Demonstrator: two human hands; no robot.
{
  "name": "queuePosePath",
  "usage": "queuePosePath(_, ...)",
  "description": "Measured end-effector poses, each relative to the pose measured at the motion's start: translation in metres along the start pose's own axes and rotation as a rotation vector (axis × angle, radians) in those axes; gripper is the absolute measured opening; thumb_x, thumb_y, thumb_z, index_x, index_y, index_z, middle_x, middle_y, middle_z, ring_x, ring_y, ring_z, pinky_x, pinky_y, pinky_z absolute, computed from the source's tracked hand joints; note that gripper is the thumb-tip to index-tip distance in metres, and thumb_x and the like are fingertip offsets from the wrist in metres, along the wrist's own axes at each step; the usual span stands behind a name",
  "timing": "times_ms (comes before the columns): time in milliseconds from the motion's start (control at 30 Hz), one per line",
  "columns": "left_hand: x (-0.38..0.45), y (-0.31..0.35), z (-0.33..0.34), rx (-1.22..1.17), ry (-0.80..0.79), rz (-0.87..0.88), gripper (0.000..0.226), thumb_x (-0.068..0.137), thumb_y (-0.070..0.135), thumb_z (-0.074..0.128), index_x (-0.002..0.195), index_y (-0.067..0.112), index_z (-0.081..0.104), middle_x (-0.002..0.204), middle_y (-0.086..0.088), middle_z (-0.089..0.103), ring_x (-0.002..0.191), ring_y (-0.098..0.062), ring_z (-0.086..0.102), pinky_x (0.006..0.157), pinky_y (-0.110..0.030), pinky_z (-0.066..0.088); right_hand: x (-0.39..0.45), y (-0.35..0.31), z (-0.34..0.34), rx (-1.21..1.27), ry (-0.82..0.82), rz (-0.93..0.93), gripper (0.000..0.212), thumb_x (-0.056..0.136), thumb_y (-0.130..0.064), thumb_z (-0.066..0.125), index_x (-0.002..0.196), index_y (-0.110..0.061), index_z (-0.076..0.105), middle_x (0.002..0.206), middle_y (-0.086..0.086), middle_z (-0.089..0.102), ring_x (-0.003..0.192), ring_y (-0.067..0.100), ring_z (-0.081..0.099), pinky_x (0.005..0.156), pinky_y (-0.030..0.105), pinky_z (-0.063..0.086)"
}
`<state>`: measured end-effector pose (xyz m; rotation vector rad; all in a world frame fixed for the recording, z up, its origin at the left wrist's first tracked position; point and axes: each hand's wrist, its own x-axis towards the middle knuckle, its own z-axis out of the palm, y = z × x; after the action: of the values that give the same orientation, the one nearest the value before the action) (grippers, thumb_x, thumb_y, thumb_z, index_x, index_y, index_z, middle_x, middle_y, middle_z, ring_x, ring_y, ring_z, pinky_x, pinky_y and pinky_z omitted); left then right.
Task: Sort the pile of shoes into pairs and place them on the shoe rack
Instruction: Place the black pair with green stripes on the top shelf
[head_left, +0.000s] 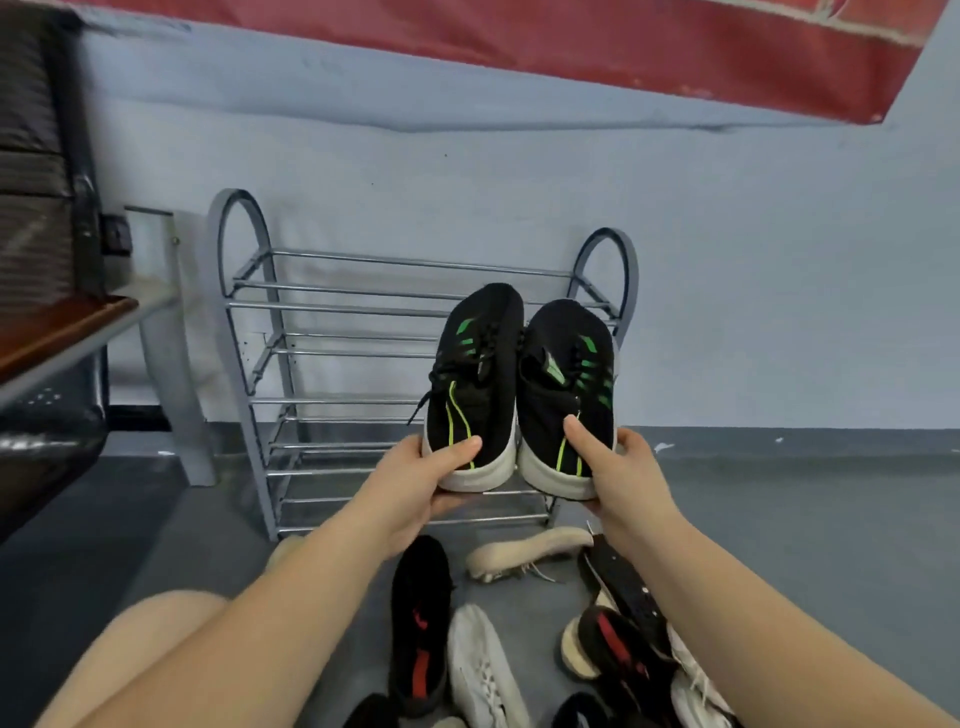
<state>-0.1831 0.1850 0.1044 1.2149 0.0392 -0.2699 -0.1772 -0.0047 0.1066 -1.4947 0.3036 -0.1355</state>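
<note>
A matched pair was held up in front of the shoe rack (332, 312): the left hand (426, 478) was clenched round the heel of the left black-and-green shoe (475, 384), thumb over the upper, fingers under the sole. The right hand (618, 473) was grasping the heel of the right black-and-green shoe (569, 395) the same way. The two shoes were touching side by side, toes pointed away from the grips, toward the rack.

Judged step: pair to be set on a shelf. No shoes were seen on the rack's visible bars. Advice:
- toes to be kept level so both soles land across two bars, not between them
- shoes to be kept touching while slid in, heels released last
- a free end of a shelf to be used, leaving room beside the pair

Count, as far as visible:
- held: two black-and-green shoes
- floor (831, 519), below the grips: two black shoes with red marks, (421, 623) and (608, 644)
- one beige shoe (524, 551)
- two white shoes, (483, 670) and (696, 686), the second partly cut off
- one dark upturned sole (628, 582)
- more dark shoes at the bottom edge, not countable
</note>
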Motion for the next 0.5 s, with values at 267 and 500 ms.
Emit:
queuePosePath(267, 0.001, 0.044, -0.022, -0.117, 0.164, 0.096, 0.019, 0.085, 0.018, 0.067, 0.099, 0.008, 0.058, 0.090, -0.005, 0.068, 0.080, -0.017, 0.067, 0.061, -0.029, 0.060, 0.005, -0.042, 0.044, 0.058, -0.126, 0.064, 0.044, 0.083, -0.034, 0.070, 0.117, -0.008, 0.058, 0.106, 0.009, 0.070, 0.087, 0.021, 0.067, 0.063, 0.031, 0.056)
queuePosePath(500, 0.027, 0.111, -0.056, -0.126, 0.289, 0.197, 0.036, 0.082, 0.024, 0.072, 0.110, 0.006, 0.059, 0.104, -0.009, 0.066, 0.087, -0.021, 0.066, 0.058, -0.027, 0.058, 0.030, -0.082, 0.114, 0.140, -0.198, 0.096, 0.045, 0.085, -0.030, 0.069, 0.120, -0.005, 0.056, 0.112, 0.010, 0.068, 0.093, 0.022, 0.067, 0.061, 0.028, 0.054)
